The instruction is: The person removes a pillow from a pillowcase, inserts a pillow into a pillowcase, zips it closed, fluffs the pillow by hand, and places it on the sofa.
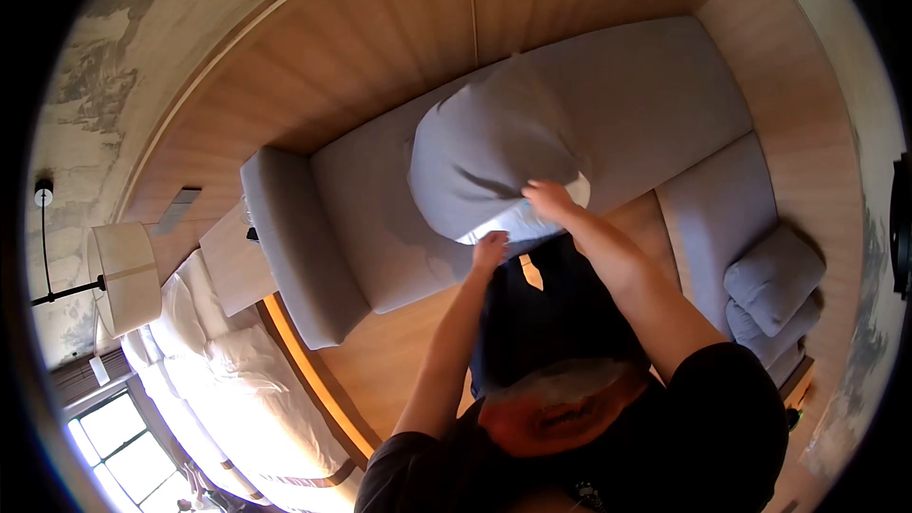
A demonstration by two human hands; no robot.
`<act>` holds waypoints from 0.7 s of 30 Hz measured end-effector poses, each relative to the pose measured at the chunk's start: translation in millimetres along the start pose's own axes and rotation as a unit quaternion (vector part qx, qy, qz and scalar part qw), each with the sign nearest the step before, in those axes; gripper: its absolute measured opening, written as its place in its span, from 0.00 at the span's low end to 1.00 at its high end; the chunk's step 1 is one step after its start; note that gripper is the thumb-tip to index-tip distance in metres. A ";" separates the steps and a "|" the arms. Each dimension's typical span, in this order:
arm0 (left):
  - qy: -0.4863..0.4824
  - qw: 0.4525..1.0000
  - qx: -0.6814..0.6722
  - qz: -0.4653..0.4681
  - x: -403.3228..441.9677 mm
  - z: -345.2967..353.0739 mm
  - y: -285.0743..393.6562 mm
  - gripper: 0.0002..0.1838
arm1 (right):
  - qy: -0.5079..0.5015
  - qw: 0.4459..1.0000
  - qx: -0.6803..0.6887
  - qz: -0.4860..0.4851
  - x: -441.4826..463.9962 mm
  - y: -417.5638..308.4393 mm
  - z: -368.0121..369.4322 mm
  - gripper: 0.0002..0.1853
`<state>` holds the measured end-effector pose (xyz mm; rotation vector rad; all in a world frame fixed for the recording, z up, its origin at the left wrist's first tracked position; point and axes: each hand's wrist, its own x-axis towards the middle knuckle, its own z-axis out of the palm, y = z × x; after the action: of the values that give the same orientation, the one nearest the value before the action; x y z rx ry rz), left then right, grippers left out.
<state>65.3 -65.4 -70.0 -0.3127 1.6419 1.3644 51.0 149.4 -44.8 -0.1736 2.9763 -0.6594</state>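
A large grey cushion (pixel 484 147) stands in front of me over the sofa seat, its cover bulging and creased. Along the near edge the grey cover gapes, and a white inner part (pixel 518 222) shows there. My left hand (pixel 491 249) is closed at the lower left corner of that edge, fingers pinched on the cover. Higher up on the right, my right hand (pixel 551 201) grips the cover's edge beside the white part. The fingertips of both hands are partly hidden.
Beneath the cushion runs a grey sofa (pixel 646 95) with an armrest (pixel 299 247) on the left. Grey pillows (pixel 774 275) lie on its right section. A bed (pixel 256 389) with white bedding and a lampshade (pixel 126 277) are at left. Wood panels (pixel 380 47) line the wall behind.
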 end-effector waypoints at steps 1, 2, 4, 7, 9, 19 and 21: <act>0.077 0.997 -0.017 0.020 10.2 -10.4 -3.3 0.16 | -0.079 0.993 0.016 0.092 -16.2 7.9 -8.7 0.06; 0.144 0.982 0.105 0.055 13.1 -21.1 7.4 0.17 | -0.114 0.985 0.053 0.122 -27.5 25.0 -3.7 0.08; 0.256 0.924 0.249 0.139 12.1 -35.1 34.9 0.21 | -0.090 0.988 0.077 0.095 -38.3 38.5 -9.3 0.11; 0.350 0.816 0.363 0.281 27.4 -36.9 84.2 0.37 | 0.097 0.989 0.082 0.075 -2.1 26.6 -35.4 0.20; 0.270 0.792 0.509 0.202 22.7 -22.1 139.7 0.47 | 0.161 0.983 0.062 0.067 37.9 6.4 -54.7 0.28; 0.105 0.771 0.609 0.152 124.0 54.2 92.3 0.48 | -0.081 0.980 -0.137 0.122 57.1 87.7 37.4 0.30; 0.032 0.777 0.619 0.108 131.9 39.1 63.3 0.49 | -0.155 0.975 -0.102 0.123 19.5 103.8 68.3 0.32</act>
<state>-28.3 37.3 -130.0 0.6362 2.3035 0.1667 29.7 212.0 -151.9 0.0737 2.6937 -0.2687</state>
